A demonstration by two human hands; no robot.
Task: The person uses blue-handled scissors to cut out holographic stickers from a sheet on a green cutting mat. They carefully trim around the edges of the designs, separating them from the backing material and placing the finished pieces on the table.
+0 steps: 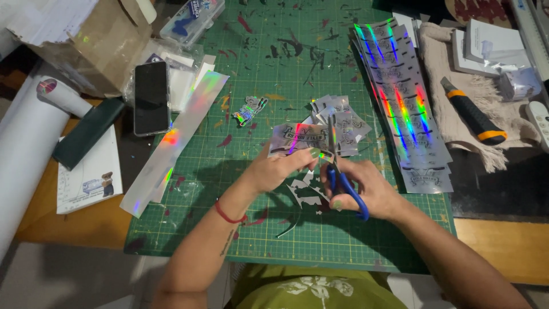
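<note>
closest to me, my right hand grips blue-handled scissors, blades up into a holographic sticker sheet that my left hand pinches by its lower edge above the green cutting mat on the bench. cut stickers pile just behind; uncut holographic strips lie to the right.

Two hands are seen: the left hand and the right hand. One pair of blue scissors, one green cutting mat, one phone, one utility knife and one cardboard box are counted.
</note>
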